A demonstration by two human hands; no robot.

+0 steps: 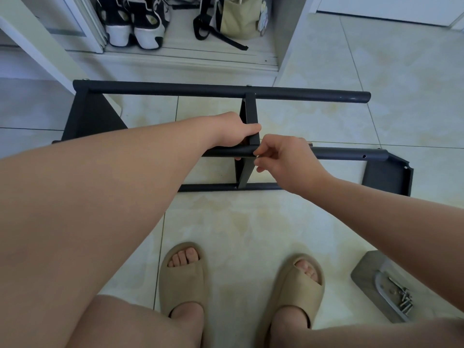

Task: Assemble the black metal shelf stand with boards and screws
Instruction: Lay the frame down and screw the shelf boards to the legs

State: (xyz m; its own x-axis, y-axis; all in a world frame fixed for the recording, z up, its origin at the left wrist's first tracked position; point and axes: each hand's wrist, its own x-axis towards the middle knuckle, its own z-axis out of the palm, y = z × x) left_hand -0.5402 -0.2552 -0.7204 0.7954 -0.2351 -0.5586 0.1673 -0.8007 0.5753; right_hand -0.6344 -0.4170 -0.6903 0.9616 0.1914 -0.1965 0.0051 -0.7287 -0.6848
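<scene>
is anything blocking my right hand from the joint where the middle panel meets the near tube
Nothing visible. The right hand is at that joint on the near tube; the left hand grips the middle panel from the other side.

Both bare arms reached forward and down. The left hand point(234, 131) gripped the black panel point(250, 113). Its thumb lay across the front and its fingers curled round behind. The right hand point(283, 159) was just beside the left hand, almost touching it. Its thumb and first finger were pinched together, with the tips pointing toward the left hand, and its other fingers were curled in. What they pinched was too small to see.
</scene>
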